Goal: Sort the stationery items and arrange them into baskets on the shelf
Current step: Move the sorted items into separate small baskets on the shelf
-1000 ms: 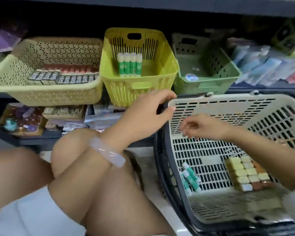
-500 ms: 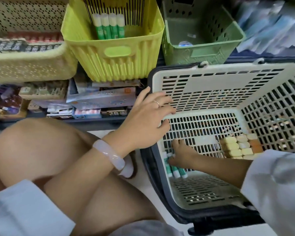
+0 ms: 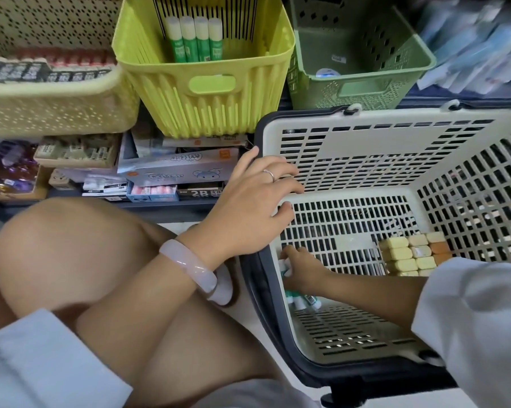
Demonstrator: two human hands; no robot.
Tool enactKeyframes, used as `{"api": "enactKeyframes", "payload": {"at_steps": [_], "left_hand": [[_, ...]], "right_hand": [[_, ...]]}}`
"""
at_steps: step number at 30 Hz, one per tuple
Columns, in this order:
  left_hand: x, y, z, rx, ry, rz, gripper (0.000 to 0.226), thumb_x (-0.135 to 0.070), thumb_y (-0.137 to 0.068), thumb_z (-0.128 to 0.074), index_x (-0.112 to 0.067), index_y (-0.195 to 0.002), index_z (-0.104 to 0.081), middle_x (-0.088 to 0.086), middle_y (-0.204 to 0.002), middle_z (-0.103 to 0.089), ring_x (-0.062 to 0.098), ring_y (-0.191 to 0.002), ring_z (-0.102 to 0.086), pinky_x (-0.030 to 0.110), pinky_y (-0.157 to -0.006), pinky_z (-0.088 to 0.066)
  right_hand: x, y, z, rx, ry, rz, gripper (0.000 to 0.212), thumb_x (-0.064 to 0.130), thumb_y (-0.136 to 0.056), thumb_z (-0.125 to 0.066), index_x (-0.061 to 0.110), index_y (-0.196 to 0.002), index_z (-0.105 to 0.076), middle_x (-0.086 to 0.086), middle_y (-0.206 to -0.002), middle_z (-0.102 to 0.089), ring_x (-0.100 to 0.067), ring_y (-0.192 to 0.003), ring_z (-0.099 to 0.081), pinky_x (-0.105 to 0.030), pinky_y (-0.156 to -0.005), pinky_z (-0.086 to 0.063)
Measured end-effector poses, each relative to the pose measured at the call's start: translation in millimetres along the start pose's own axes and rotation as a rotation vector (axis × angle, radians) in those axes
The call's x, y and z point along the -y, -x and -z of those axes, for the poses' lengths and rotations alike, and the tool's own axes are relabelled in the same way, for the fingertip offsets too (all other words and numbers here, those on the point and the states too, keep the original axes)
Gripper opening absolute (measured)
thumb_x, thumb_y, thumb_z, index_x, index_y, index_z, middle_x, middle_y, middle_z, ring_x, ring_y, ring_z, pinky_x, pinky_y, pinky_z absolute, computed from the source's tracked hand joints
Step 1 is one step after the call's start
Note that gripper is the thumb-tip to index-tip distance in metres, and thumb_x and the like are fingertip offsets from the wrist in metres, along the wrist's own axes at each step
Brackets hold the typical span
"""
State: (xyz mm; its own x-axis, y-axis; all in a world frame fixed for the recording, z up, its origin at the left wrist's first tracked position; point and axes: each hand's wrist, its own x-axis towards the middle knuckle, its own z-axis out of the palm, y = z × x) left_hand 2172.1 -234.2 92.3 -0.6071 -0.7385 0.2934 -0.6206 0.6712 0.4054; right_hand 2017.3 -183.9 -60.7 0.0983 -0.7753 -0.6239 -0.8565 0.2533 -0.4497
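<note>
A: Down in the white carry basket (image 3: 366, 148) on the floor, our right hand (image 3: 303, 270) lies over the loose glue sticks (image 3: 303, 301) at the near left corner, fingers curled on one capped end. How full that grip is we cannot tell; the hand hides it.

B: And our left hand (image 3: 248, 210)?

A: Fingers straight, resting on the basket's left rim, holding nothing.

B: Handling notes?

A: We judge the sticks light, rigid and smooth, round enough to roll. We should take them across the barrel, several side by side, not by the caps, which may pull off.

B: Destination?

A: Likely the yellow basket (image 3: 207, 83) on the shelf, where four matching sticks (image 3: 194, 39) stand upright at the back. The block erasers (image 3: 410, 254) at the basket's right wait for another bin.
</note>
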Motion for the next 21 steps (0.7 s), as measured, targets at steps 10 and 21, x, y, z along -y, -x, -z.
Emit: {"api": "enactKeyframes", "payload": {"at_steps": [10, 21], "left_hand": [[4, 0, 2, -0.012, 0.027, 0.011, 0.026, -0.016, -0.087, -0.049, -0.017, -0.107, -0.065, -0.003, -0.127, -0.054, 0.014, -0.127, -0.035, 0.023, -0.110, 0.011], [-1, -9, 26, 0.068, 0.623, 0.271, 0.048, -0.023, -0.092, -0.052, -0.027, -0.137, -0.037, -0.011, -0.146, -0.027, -0.002, -0.134, -0.018, 0.018, -0.111, -0.007]], "right_hand": [[4, -2, 2, -0.011, -0.534, -0.180, 0.027, 0.015, -0.076, -0.072, 0.025, -0.085, -0.049, -0.002, -0.088, -0.056, -0.013, -0.072, -0.053, -0.020, -0.050, -0.041], [69, 54, 157, -0.196, -0.837, 0.228, 0.021, 0.005, -0.085, -0.061, 0.020, -0.097, -0.053, -0.006, -0.086, -0.064, -0.017, -0.075, -0.062, -0.031, -0.069, -0.051]]}}
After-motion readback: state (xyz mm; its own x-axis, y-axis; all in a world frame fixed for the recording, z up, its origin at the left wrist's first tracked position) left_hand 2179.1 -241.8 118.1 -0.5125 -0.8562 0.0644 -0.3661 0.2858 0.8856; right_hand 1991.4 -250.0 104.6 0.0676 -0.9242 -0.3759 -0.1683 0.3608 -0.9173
